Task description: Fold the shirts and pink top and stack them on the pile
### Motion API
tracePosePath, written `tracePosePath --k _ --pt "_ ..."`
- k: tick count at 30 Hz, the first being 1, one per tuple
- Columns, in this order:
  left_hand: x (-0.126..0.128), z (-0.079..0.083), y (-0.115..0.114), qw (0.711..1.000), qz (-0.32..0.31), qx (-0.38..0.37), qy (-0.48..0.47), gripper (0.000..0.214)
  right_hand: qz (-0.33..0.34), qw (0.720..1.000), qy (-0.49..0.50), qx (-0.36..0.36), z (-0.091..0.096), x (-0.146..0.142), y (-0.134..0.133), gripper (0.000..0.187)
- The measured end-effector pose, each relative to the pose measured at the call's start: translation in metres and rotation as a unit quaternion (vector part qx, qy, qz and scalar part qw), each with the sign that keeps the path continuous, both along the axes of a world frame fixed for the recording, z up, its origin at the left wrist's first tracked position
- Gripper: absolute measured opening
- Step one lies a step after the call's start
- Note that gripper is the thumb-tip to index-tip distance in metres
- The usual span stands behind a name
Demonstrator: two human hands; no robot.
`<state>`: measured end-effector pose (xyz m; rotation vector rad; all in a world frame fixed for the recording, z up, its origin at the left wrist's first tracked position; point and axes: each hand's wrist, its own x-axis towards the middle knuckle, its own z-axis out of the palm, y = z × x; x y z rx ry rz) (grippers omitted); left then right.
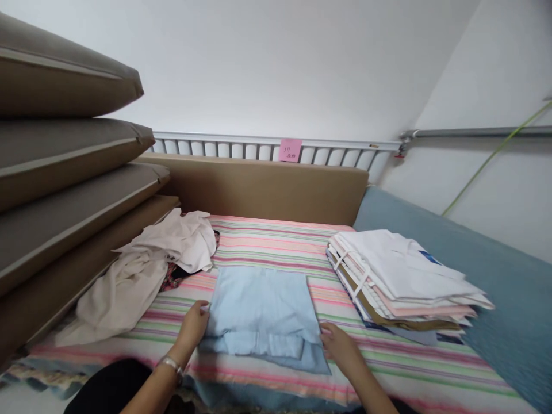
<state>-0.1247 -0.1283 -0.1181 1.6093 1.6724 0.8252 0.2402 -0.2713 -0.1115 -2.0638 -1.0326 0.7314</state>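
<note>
A folded light blue garment (263,313) lies flat on the striped sheet (276,241) in front of me. My left hand (194,325) rests on its left edge, fingers curled over the cloth near a corner. My right hand (338,345) touches the garment's right edge low down, fingers bent against the fabric. A bracelet sits on my left wrist. Whether either hand pinches the cloth or only presses on it is unclear.
A neat stack of folded clothes (401,282) sits to the right. A loose heap of cream and white garments (142,270) lies to the left. Brown cushions (64,172) are piled at far left, a tan headboard (263,190) behind, a blue mattress (483,287) at right.
</note>
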Motion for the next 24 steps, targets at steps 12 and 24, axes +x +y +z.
tracePosePath --k 12,24 --pt "0.059 -0.029 -0.026 0.91 -0.147 0.253 0.292 0.044 0.175 0.914 -0.364 0.044 -0.017 -0.059 0.029 0.052" --pt "0.04 -0.08 0.004 0.905 -0.195 0.257 0.275 0.05 0.122 0.932 -0.333 0.076 -0.037 -0.048 0.008 0.048"
